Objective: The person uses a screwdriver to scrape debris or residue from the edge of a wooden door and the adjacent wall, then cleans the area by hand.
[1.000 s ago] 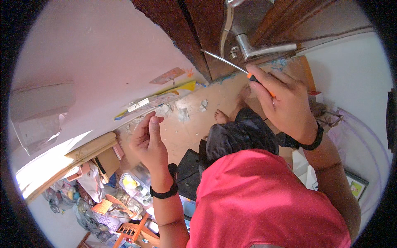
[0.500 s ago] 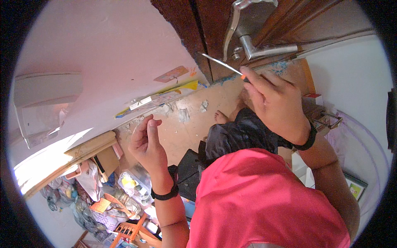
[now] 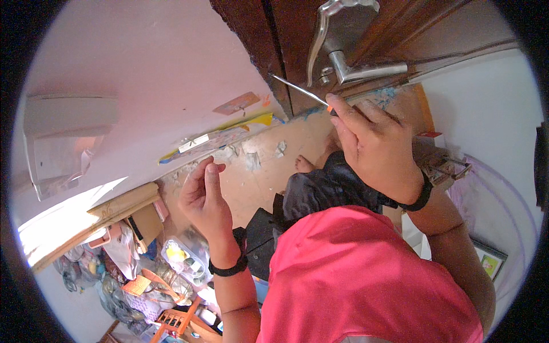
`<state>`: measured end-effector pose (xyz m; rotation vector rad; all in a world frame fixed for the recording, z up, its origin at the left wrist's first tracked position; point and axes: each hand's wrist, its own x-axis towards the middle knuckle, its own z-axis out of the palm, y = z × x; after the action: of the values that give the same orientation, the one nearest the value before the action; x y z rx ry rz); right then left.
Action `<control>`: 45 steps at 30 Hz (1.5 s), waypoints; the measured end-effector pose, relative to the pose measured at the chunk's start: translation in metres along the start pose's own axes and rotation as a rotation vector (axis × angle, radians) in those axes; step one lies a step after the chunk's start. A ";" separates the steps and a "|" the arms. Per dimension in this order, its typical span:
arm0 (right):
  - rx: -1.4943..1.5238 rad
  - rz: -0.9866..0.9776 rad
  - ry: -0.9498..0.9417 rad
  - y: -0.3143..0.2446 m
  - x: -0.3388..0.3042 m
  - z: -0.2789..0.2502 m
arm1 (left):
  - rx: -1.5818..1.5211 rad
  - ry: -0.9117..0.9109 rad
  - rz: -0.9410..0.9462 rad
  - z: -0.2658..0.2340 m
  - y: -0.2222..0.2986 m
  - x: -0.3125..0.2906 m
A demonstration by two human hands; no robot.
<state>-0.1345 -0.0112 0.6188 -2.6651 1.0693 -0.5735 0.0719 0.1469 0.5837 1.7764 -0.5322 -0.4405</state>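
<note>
My right hand (image 3: 374, 146) is closed on the orange-and-black handle of a screwdriver (image 3: 301, 90). The long metal shaft points to the upper left, and its tip appears at the edge of the dark wooden door frame (image 3: 243, 26); I cannot tell if it touches. Just beyond this hand is a dark wooden door (image 3: 394, 28) with a metal lever handle (image 3: 372, 71), a scrolled metal plate and a small lock knob (image 3: 326, 76). My left hand (image 3: 207, 194) is raised before the pink wall, thumb and fingers pinched together. Whatever the pinch may hold is too small to make out.
On the left, a white box-shaped fixture (image 3: 68, 137) sits on the pink wall (image 3: 154, 51). Bits of debris (image 3: 251, 161) lie on the floor along it. Bags, a clear plastic bin (image 3: 186, 260) and a small orange chair (image 3: 177, 320) crowd the lower left. A metal rack (image 3: 443, 163) stands right.
My right hand has shifted slightly left with the screwdriver, bringing its tip nearer the edge of the door frame. My left hand has stayed almost still.
</note>
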 end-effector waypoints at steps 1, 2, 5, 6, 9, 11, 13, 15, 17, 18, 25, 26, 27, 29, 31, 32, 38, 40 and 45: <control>0.001 0.013 -0.006 0.002 -0.001 -0.001 | -0.008 -0.009 -0.002 0.000 0.000 -0.001; 0.002 0.026 -0.012 0.003 -0.002 -0.002 | -0.017 -0.017 -0.003 0.000 0.000 -0.001; 0.048 0.046 -0.004 0.001 0.001 -0.007 | -0.001 -0.031 0.043 0.002 0.000 0.000; 0.063 0.055 -0.001 -0.001 0.000 -0.008 | -0.001 -0.033 0.045 0.003 0.001 -0.001; -0.005 0.025 -0.022 -0.003 0.000 -0.005 | 0.010 -0.009 0.054 0.004 0.002 -0.002; 0.047 0.061 -0.002 0.001 -0.002 -0.007 | -0.008 -0.017 0.031 0.004 0.003 -0.002; 0.037 0.038 0.001 -0.001 0.002 -0.006 | 0.009 -0.014 0.037 0.005 0.002 -0.002; 0.005 0.010 -0.004 0.000 0.003 -0.007 | 0.024 -0.015 0.042 0.007 0.004 -0.002; -0.007 -0.055 -0.042 0.003 0.001 -0.006 | 0.012 -0.009 0.061 0.007 0.004 -0.003; -0.006 -0.058 -0.040 0.005 -0.001 -0.006 | 0.011 -0.005 0.063 0.006 0.004 -0.004; 0.015 0.025 0.015 0.008 -0.003 -0.010 | 0.003 -0.042 0.018 0.008 0.006 -0.004; 0.022 0.041 -0.007 0.007 -0.001 -0.014 | -0.015 -0.060 -0.011 0.008 0.007 -0.004; 0.021 0.042 -0.006 0.007 0.001 -0.019 | -0.015 -0.061 -0.011 0.010 0.008 -0.004; 0.012 0.003 -0.016 0.006 0.005 -0.028 | 0.057 -0.031 0.056 0.015 0.010 -0.004; -0.035 -0.037 -0.011 0.004 0.007 -0.028 | 0.034 -0.038 0.046 0.014 0.008 -0.006; -0.083 -0.079 -0.002 0.004 0.009 -0.029 | 0.009 -0.044 0.041 0.014 0.009 -0.006; -0.160 -0.066 -0.084 -0.002 0.012 -0.021 | 0.014 -0.020 0.052 0.014 0.013 -0.006; -0.152 -0.057 -0.074 -0.005 0.011 -0.031 | 0.016 -0.011 0.034 0.008 0.011 -0.006; -0.110 -0.026 -0.032 -0.007 0.014 -0.040 | 0.052 -0.013 0.013 0.007 0.011 -0.006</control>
<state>-0.1381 -0.0177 0.6607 -2.7761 1.0890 -0.4889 0.0617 0.1420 0.5929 1.8195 -0.5684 -0.4328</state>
